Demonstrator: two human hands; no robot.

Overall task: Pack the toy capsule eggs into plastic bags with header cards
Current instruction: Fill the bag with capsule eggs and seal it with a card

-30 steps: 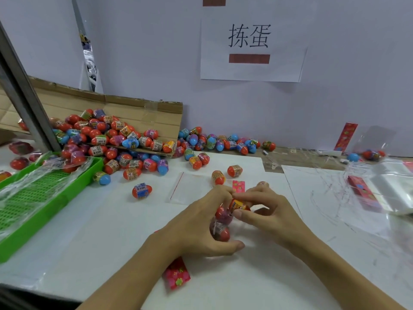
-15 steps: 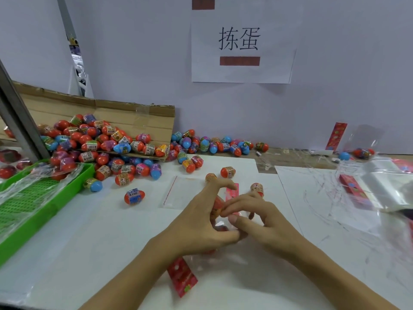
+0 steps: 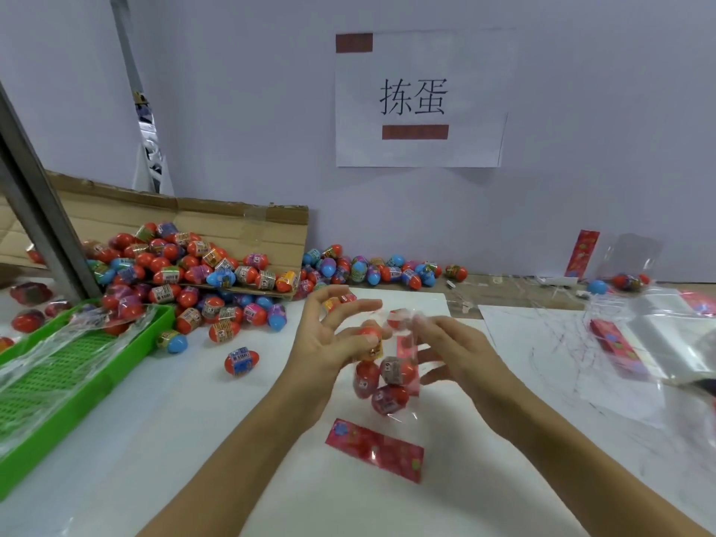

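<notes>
Bag point(image 3: 391, 385) of capsule eggs now lifted off the table at frame centre, three eggs settled low inside. Right hand point(image 3: 461, 358) pinching the bag mouth; left hand point(image 3: 329, 343) pressing a fourth egg point(image 3: 370, 335) in. Header card point(image 3: 374, 449) lying below, not yet attached.

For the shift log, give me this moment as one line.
left hand: pushing egg into bag | right hand: holding bag | header card: on table

I have one view only, worn on the head, wide-angle; it looks forward and down across the white table point(image 3: 217, 432) toward the wall sign point(image 3: 420, 98). Both forearms enter from below, hands close under the lens.
</notes>
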